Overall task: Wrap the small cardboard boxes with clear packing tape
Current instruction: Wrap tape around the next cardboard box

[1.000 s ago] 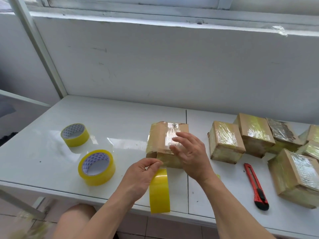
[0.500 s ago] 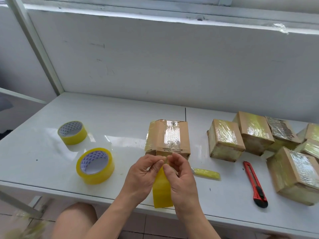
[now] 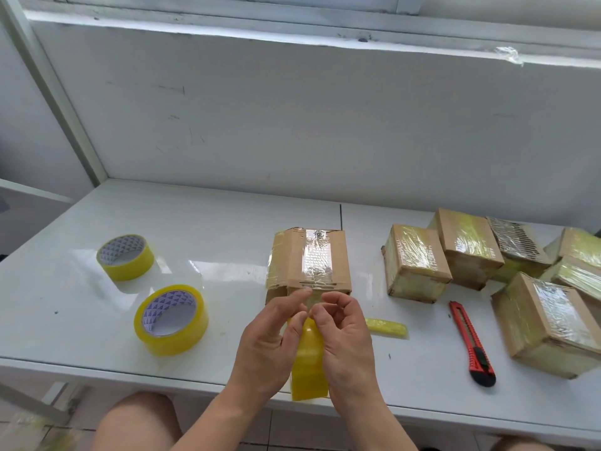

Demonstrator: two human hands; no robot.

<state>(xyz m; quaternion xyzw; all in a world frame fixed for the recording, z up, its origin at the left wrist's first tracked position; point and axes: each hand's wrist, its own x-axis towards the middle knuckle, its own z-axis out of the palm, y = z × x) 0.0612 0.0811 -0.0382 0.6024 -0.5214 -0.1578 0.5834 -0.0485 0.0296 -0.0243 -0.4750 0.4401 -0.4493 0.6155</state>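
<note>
- The small brown cardboard box (image 3: 309, 259), partly wrapped with a shiny clear strip along its top, sits at the centre of the frame on the white tabletop (image 3: 201, 222), just beyond both hands.
- The roll of yellowish clear packing tape (image 3: 308, 366) being used stands on edge at the lower centre, between the two hands and at the tabletop's near edge.
- The left hand (image 3: 270, 343) has its grip closed on that roll, the thumb against its side and the fingers reaching up towards the box's near face.
- The right hand (image 3: 344, 333) has its fingers curled, pinching at the top of the roll where the loose tape end seems to be; the film itself is too thin and clear to make out.
- Handling, as I judge it: the box looks light and fairly stiff, so it will slide unless pressed down by its top or held at opposite sides. The tape is thin, sticky and glossy, and prone to folding onto itself; take it by the free end's corners and keep it taut.
- Two more yellow tape rolls (image 3: 171, 320) lie flat at the left.
- Several already wrapped boxes (image 3: 416, 268) are clustered at the right, with a red utility knife (image 3: 471, 343) in front of them and a small yellow wad of tape (image 3: 387, 327) beside the right hand.
</note>
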